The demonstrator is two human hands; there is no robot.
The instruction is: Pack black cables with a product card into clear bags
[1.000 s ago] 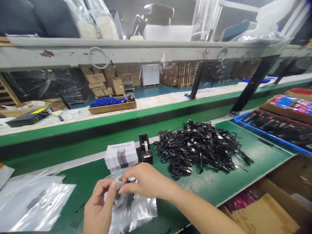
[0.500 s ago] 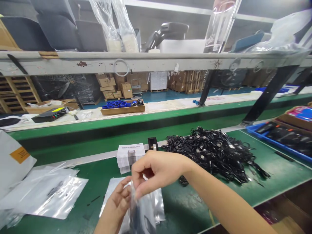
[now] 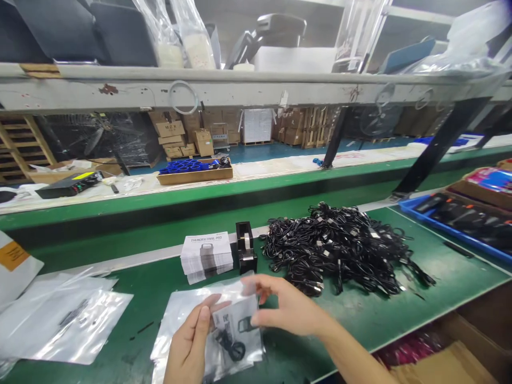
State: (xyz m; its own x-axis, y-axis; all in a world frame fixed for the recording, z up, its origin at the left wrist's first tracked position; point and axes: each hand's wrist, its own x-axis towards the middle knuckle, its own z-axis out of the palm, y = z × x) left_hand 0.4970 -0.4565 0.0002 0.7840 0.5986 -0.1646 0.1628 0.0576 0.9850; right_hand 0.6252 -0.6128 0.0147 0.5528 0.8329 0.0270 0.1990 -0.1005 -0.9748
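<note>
A clear plastic bag [image 3: 240, 349] with a black USB cable [image 3: 231, 345] and a printed leaflet [image 3: 224, 321] showing through it is held low over the table. My left hand [image 3: 192, 336] pinches its left side, thumb in front. At the upper right edge, my right hand [image 3: 286, 308] grips the bag, thumb in front and fingertips partly behind the film. Beneath lie more flat plastic bags [image 3: 166, 325]. Just beyond the hands stand a stack of leaflets [image 3: 207, 256] and a black tape dispenser [image 3: 246, 248].
A large heap of black cables [image 3: 340, 250] lies right of the hands. Farther right is a blue tray [image 3: 452, 226] of black devices. More plastic bags [image 3: 60, 320] lie at left. Behind, a ledge holds a cardboard tray [image 3: 196, 177] of blue parts, below a shelf beam [image 3: 240, 93].
My right hand has moved from above the bag to its right edge. The bag now faces me flatter, with its cable and leaflet visible. The view has shifted slightly.
</note>
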